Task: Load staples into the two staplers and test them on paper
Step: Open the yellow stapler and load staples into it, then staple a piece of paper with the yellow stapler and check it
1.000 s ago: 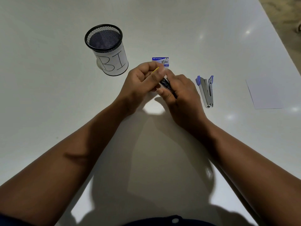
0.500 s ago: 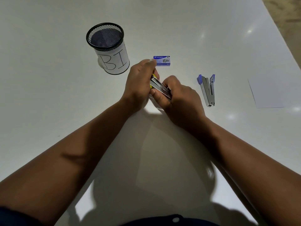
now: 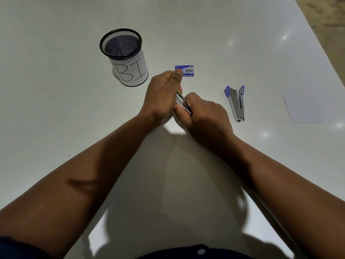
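Note:
Both hands meet at the table's middle around a small metal stapler with a yellow tip point(image 3: 182, 101). My right hand point(image 3: 203, 114) grips its near end. My left hand point(image 3: 162, 92) closes over its far end and hides most of it. A blue staple box point(image 3: 186, 70) lies just beyond my left thumb. A second stapler point(image 3: 236, 103), grey with blue ends, lies on the table to the right, apart from my hands. A white sheet of paper point(image 3: 306, 107) lies further right.
A black mesh pen cup point(image 3: 124, 57) wrapped in white paper marked "BI" stands to the back left. The white table point(image 3: 56, 90) ends at a diagonal edge in the upper right, with floor point(image 3: 328, 21) beyond it.
My left hand has shifted from covering the stapler's top to gripping its far end, exposing the metal body. The right hand has stayed put on the near end.

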`<state>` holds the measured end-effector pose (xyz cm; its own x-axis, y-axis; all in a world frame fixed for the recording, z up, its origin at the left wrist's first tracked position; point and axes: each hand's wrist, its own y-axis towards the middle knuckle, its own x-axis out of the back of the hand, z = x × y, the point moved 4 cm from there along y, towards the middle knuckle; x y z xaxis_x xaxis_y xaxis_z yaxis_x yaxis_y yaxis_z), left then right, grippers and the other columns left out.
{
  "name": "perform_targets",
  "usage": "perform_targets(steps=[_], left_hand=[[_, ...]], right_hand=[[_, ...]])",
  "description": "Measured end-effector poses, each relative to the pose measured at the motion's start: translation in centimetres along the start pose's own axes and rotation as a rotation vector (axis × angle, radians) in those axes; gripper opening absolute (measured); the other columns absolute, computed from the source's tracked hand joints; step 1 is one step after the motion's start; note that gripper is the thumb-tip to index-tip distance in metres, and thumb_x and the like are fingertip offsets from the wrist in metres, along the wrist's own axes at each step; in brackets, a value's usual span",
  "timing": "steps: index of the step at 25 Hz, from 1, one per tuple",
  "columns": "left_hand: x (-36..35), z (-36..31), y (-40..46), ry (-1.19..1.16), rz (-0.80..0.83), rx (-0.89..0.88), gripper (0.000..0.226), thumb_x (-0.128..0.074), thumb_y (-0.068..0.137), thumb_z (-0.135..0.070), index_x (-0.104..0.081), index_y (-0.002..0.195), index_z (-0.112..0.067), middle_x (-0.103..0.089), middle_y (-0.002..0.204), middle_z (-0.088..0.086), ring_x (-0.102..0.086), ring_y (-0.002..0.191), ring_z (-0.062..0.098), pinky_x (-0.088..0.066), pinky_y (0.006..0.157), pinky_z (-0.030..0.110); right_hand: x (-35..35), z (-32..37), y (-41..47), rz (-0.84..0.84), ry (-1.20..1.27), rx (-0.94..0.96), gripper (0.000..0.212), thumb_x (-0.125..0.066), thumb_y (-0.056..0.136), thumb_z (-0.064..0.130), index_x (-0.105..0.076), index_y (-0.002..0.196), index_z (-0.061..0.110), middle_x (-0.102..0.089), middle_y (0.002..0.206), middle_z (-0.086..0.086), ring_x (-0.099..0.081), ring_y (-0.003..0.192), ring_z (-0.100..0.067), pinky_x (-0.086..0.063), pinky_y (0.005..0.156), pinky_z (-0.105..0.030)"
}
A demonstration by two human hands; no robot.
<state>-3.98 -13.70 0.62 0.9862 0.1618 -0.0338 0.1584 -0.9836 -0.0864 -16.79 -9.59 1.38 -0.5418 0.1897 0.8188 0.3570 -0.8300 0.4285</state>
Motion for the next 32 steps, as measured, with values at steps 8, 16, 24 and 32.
perform_targets(steps=[8,16,24,32], left_hand=[[0.1,-0.6,-0.2,0.002,0.002,-0.020,0.043,-0.043,0.109,-0.025,-0.055,0.074,-0.004,-0.050,0.066,0.017,-0.049,0.056,0.023,-0.042,0.055,0.028],[0.5,-0.6,-0.6,-0.020,0.061,-0.031,0.035,-0.042,0.101,-0.018,-0.063,0.074,-0.008,-0.062,0.068,0.006,-0.059,0.066,0.026,-0.042,0.050,0.030],[0.6,-0.7,-0.7,-0.039,0.038,-0.052,0.028,-0.042,0.092,-0.010,-0.056,0.068,-0.006,-0.052,0.059,0.002,-0.048,0.053,0.014,-0.036,0.049,0.024],[0.1,-0.4,-0.7,0.014,-0.016,-0.075,0.030,-0.050,0.082,-0.014,-0.052,0.053,-0.021,-0.044,0.055,-0.001,-0.038,0.057,0.018,-0.032,0.057,0.037]], right_hand=[[-0.3,-0.3,-0.1,-0.013,0.002,-0.010,0.042,-0.054,0.099,0.049,-0.058,0.095,0.008,-0.044,0.064,0.002,-0.045,0.051,-0.031,-0.031,0.047,-0.032],[0.1,-0.2,-0.1,-0.032,0.090,-0.056,0.040,-0.061,0.094,0.050,-0.058,0.105,0.012,-0.067,0.075,-0.005,-0.057,0.060,-0.033,-0.043,0.050,-0.036],[0.1,-1.0,-0.2,-0.019,0.172,-0.148,0.024,-0.060,0.088,0.039,-0.039,0.092,0.029,-0.052,0.063,0.009,-0.046,0.053,-0.019,-0.032,0.046,-0.029],[1.9,-0.1,-0.9,-0.111,0.212,-0.184,0.025,-0.053,0.085,0.021,-0.055,0.110,0.021,-0.053,0.083,0.013,-0.049,0.071,-0.019,-0.037,0.060,-0.032]])
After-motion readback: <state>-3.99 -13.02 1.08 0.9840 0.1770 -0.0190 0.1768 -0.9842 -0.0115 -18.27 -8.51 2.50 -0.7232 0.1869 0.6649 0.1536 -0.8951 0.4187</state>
